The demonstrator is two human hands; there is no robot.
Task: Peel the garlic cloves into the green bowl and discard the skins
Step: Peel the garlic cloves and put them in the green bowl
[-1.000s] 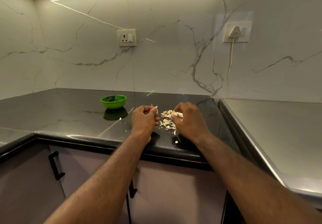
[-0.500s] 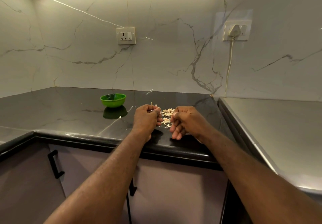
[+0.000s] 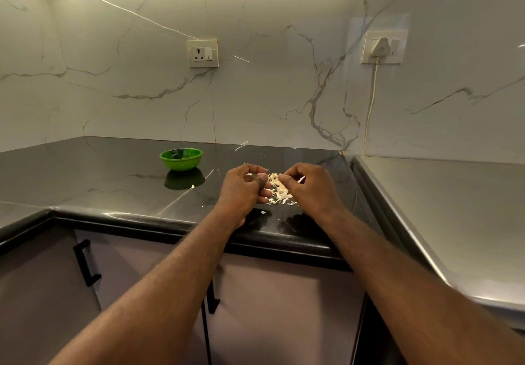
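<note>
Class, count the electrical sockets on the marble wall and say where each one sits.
2. The empty socket is on the wall above the green bowl. The other socket, further right, holds a white plug. None appears hidden.

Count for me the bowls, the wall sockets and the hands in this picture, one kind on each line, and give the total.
green bowl: 1
wall sockets: 2
hands, left hand and right hand: 2
total: 5

Blk countertop (image 3: pixel 99 183) w/ green bowl (image 3: pixel 181 159), garlic skins (image 3: pixel 279 191)
</note>
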